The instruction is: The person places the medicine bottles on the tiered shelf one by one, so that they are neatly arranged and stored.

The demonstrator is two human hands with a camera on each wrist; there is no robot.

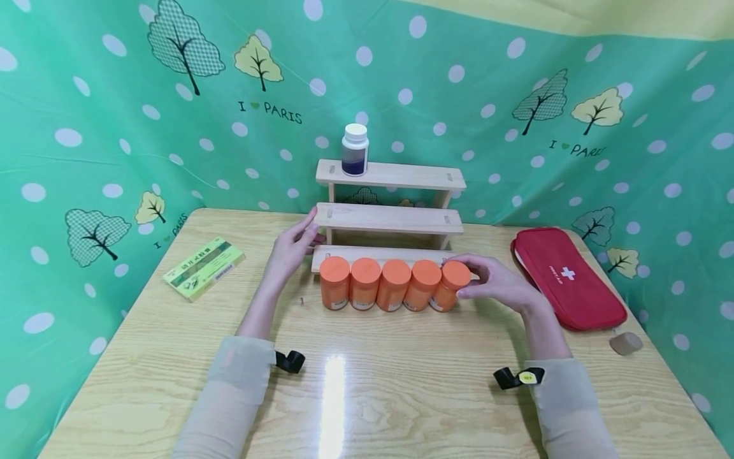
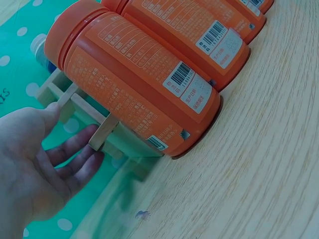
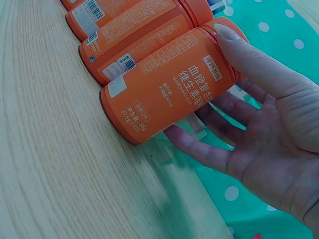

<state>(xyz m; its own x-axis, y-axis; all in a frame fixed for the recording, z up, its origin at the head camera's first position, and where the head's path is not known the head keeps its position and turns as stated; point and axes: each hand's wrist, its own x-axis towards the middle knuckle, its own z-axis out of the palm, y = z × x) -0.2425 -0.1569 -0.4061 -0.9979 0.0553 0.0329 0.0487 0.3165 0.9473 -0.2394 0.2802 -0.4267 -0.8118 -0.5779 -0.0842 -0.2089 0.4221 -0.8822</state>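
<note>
Several orange bottles (image 1: 395,285) with orange lids stand side by side in a row, in front of a three-tier wooden stand (image 1: 390,217). My right hand (image 1: 496,280) holds the bottle at the row's right end (image 3: 167,82), thumb on its lid and fingers around its far side. On the stand's left side, my left hand (image 1: 291,250) touches the end of the middle tier with loosely extended fingers. The left wrist view shows this hand (image 2: 45,164) behind the nearest bottle (image 2: 134,79), against the wooden end pieces.
A white bottle with a dark blue label (image 1: 355,150) stands on the top tier. A green and yellow box (image 1: 204,269) lies on the table's left. To the right are a red first aid pouch (image 1: 568,277) and a small greyish-brown cylinder (image 1: 626,343). A green curtain surrounds the table.
</note>
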